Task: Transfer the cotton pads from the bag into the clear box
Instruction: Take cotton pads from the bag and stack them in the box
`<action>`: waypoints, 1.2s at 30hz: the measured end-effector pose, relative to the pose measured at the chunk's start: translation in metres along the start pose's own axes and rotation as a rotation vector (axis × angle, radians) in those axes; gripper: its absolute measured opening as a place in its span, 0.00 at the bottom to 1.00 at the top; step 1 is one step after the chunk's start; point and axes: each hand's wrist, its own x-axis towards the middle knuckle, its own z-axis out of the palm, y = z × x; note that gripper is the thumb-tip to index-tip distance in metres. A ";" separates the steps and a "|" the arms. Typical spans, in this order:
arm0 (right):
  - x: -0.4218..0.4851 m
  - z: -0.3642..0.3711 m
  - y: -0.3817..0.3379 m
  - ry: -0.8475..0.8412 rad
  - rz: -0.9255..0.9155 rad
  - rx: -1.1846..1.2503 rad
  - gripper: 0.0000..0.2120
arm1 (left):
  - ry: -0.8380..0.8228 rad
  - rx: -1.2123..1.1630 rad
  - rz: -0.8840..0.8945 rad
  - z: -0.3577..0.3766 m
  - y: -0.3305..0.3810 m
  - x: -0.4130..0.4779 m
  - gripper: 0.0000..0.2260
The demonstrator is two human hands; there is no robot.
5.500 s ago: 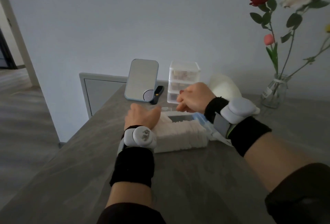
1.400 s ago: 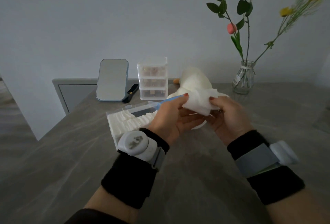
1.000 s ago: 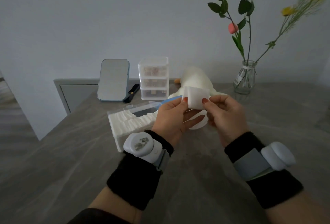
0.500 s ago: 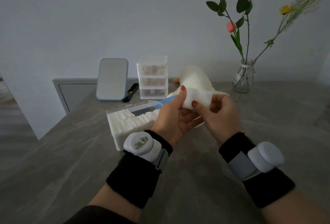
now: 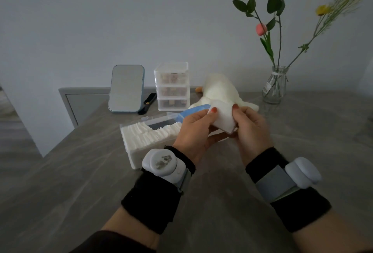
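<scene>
A white stack of cotton pads (image 5: 223, 120) is held in the air between both hands, above the table. My left hand (image 5: 196, 131) pinches its left end, thumb on top. My right hand (image 5: 250, 129) grips its right end. A blue-edged strip of the bag (image 5: 194, 110) sticks out to the left behind my left hand. The clear box (image 5: 129, 152) lies on the table to the left of my hands, its lid open, with rows of white pads inside.
A small standing mirror (image 5: 126, 88), a clear three-drawer organiser (image 5: 171, 89), a white plush toy (image 5: 220, 89) and a glass vase with flowers (image 5: 274, 85) stand at the back of the grey table (image 5: 201, 212). The table's left edge drops off beside the box.
Since 5.5 s ago both hands left the box and lifted the bag. Over the last second they gathered a loose white bundle into a compact stack and turned it slightly.
</scene>
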 end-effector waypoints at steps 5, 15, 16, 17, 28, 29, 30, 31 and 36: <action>-0.002 0.000 -0.006 -0.013 0.060 0.086 0.16 | 0.046 0.004 -0.009 -0.001 0.001 0.003 0.16; -0.001 0.002 0.007 0.037 -0.112 -0.146 0.14 | 0.034 0.105 0.091 0.002 -0.001 0.001 0.13; 0.001 0.001 0.008 0.050 -0.127 -0.167 0.15 | 0.035 0.089 0.077 0.003 0.000 0.000 0.14; 0.002 0.001 0.009 0.057 -0.156 -0.202 0.16 | 0.028 0.074 0.064 0.002 0.001 0.001 0.15; -0.002 0.003 0.015 -0.022 -0.375 -0.299 0.12 | 0.236 0.418 0.317 -0.006 0.000 0.005 0.16; -0.002 0.002 0.013 -0.015 -0.306 -0.214 0.12 | 0.248 0.443 0.342 -0.007 0.000 0.006 0.16; -0.002 0.002 0.010 -0.012 -0.239 -0.137 0.12 | 0.257 0.471 0.366 -0.008 0.000 0.007 0.16; -0.003 0.002 0.008 -0.024 -0.174 -0.072 0.12 | 0.264 0.499 0.390 -0.009 -0.001 0.007 0.16; -0.010 0.006 0.007 -0.151 -0.149 -0.187 0.19 | 0.280 0.563 0.472 -0.010 -0.004 0.006 0.15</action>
